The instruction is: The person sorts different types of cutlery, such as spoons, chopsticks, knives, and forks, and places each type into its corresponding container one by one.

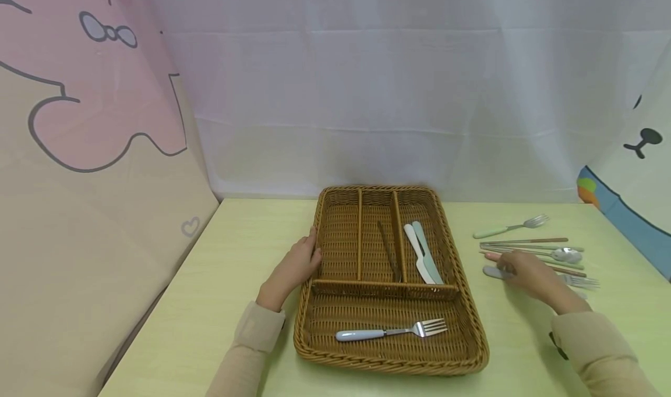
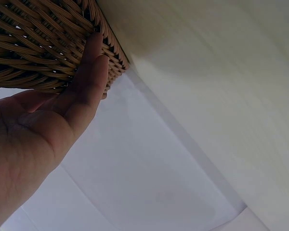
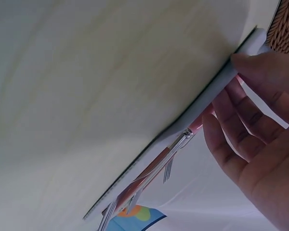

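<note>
A brown wicker cutlery basket [image 1: 385, 365] with several compartments stands on the table. My left hand [image 1: 293, 267] touches its left side, with the fingers [image 2: 89, 82] fairly straight against the outer weave. On the right, my right hand [image 1: 532, 275] pinches the grey handle of a knife [image 3: 216, 86] between thumb and fingers. That knife lies low along the tabletop, its blade partly hidden by the hand in the head view. Beside it lie a pink-handled utensil [image 1: 493, 257], a fork [image 1: 582, 282] and a spoon [image 1: 567, 255].
In the basket are a fork [image 1: 362, 335] in front, two knives [image 1: 416, 240] [image 1: 427, 251] at right, and a thin dark utensil [image 1: 388, 248] in the middle. Chopsticks [image 1: 545, 240] and a green-handled fork [image 1: 493, 232] lie right. A white curtain [image 1: 335, 106] hangs behind.
</note>
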### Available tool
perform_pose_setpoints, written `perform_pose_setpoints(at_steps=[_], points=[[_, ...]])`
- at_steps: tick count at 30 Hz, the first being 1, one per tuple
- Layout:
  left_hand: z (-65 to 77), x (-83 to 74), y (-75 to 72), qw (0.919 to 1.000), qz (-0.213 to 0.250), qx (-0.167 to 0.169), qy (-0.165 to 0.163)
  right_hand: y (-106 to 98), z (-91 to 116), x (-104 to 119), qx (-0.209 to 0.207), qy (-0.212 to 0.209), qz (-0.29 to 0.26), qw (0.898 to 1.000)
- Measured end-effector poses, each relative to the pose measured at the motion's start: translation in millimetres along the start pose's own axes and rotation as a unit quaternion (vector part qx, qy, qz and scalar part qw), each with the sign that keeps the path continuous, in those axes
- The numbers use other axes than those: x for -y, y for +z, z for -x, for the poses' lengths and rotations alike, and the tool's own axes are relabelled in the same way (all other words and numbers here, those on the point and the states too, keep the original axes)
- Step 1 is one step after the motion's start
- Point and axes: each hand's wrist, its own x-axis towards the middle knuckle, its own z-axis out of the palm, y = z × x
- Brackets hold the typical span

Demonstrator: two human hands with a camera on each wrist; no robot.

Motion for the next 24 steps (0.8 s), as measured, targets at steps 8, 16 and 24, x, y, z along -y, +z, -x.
perform_pose_setpoints(at_steps=[8, 16, 24], points=[[-0.1, -0.8, -0.2, 1.0000, -0.001, 0.000, 0.000, 0.3, -0.3, 1.0, 0.018, 0.025, -0.016, 0.999], [0.3, -0.7, -0.5, 1.0000, 0.003, -0.001, 0.001, -1.5, 0.3, 2.3, 0.019, 0.025, -0.019, 0.999], [-0.1, -0.3, 0.4, 1.0000, 0.004, 0.002, -0.007, -3.6, 2.5, 2.2, 0.015, 0.011, -0.017, 1.000]])
